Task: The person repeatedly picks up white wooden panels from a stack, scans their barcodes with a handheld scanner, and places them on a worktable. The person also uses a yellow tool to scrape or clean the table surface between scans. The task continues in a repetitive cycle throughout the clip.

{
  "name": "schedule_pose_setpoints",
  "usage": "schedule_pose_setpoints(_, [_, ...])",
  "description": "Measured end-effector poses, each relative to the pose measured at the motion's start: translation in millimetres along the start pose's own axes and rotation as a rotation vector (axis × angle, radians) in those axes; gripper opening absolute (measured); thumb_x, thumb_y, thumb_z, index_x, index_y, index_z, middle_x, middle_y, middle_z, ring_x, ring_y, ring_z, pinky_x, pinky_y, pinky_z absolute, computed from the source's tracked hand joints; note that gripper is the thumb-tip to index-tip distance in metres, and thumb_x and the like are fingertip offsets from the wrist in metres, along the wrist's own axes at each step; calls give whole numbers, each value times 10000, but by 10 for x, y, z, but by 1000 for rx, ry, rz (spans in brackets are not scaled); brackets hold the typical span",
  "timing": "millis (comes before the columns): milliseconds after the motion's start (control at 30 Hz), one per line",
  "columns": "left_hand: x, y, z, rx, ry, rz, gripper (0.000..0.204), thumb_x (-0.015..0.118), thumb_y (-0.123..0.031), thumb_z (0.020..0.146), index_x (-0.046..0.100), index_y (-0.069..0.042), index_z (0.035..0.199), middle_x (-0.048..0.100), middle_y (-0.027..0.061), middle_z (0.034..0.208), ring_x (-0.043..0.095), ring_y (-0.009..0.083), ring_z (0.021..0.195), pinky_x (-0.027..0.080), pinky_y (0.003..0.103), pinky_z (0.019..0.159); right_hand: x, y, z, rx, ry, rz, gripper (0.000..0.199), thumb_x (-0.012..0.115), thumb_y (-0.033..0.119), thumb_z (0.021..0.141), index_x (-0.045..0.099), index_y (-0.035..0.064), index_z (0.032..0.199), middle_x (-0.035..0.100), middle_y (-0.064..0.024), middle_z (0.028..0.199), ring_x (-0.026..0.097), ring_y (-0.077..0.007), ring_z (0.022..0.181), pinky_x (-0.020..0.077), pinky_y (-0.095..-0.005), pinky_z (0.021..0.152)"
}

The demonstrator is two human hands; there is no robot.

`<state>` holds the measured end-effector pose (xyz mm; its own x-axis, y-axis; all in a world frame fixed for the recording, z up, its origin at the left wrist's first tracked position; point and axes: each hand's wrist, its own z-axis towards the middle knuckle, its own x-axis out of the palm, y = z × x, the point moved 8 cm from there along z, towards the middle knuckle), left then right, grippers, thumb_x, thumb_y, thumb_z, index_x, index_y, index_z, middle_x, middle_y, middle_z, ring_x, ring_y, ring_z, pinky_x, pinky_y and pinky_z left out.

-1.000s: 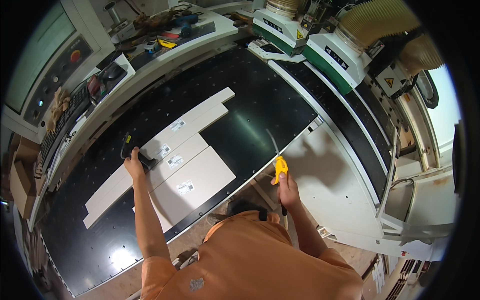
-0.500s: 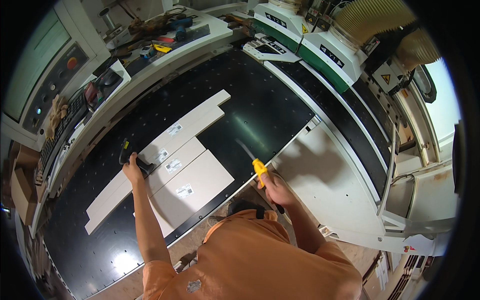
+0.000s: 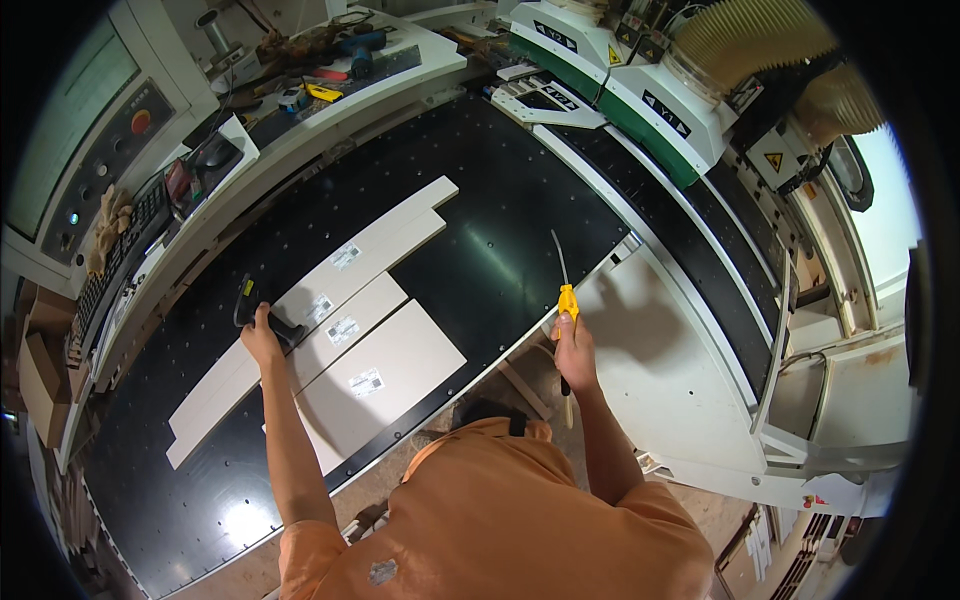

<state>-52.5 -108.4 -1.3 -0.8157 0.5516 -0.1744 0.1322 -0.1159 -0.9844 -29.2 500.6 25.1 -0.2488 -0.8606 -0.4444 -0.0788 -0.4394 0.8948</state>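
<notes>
My left hand (image 3: 262, 340) is closed round a black barcode scanner (image 3: 288, 333), held over the left part of some pale panels. Those are narrow strips (image 3: 390, 228) and wider boards (image 3: 410, 340) lying side by side on a black table, several with white printed labels (image 3: 366, 382). Beyond the table's right front edge, my right hand (image 3: 573, 348) grips a yellow air blow gun (image 3: 568, 299). Its thin, slightly curved metal nozzle (image 3: 561, 255) points away from me over the black surface. A pale hose (image 3: 569, 410) hangs below that hand.
A white machine head (image 3: 640, 90) with a ribbed duct (image 3: 745, 40) stands at the back right. Tools lie on a side bench (image 3: 420, 60) at the back left. Further left are a keyboard (image 3: 140, 225), control panel (image 3: 125, 135) and cardboard box (image 3: 45, 370). A white ledge (image 3: 670, 370) borders the table's right.
My right hand has moved right and slightly up with the blow gun, whose nozzle has swung from pointing up-left to nearly straight away from me. My left hand and the scanner barely moved.
</notes>
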Motion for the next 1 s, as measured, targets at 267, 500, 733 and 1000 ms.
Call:
schedule_pose_setpoints(267, [10,38,32,0,-2,-20,436,760,-345,790,619,62,725,518,20,637,468,135,593,408,324,568,-377,-36,479,-17,-260,-220,401,454,344,1050,593,-30,1010,689,-139,722,685,-341,681,520,-428,665])
schedule_pose_setpoints(500, [10,12,4,-17,7,-38,447,752,-364,782,655,71,774,579,47,681,515,151,628,440,310,607,-370,-939,634,123,-609,180,432,437,353,1064,562,-55,1130,705,-116,826,659,-192,641,518,-327,614])
schedule_pose_setpoints(733, [2,62,30,-72,20,-51,423,734,-338,802,651,75,759,597,54,700,527,145,647,447,304,625,709,-2416,637,382,-279,263,248,533,174,988,662,-26,1060,704,-116,966,647,-221,839,507,-360,772])
schedule_pose_setpoints(1000, [-9,63,-15,-123,14,-136,341,702,-258,822,705,76,889,661,65,825,575,149,754,465,277,719,-515,-1017,1469,-163,-715,-203,210,574,174,986,609,-28,1035,632,-184,1055,581,-324,1001,449,-423,917])
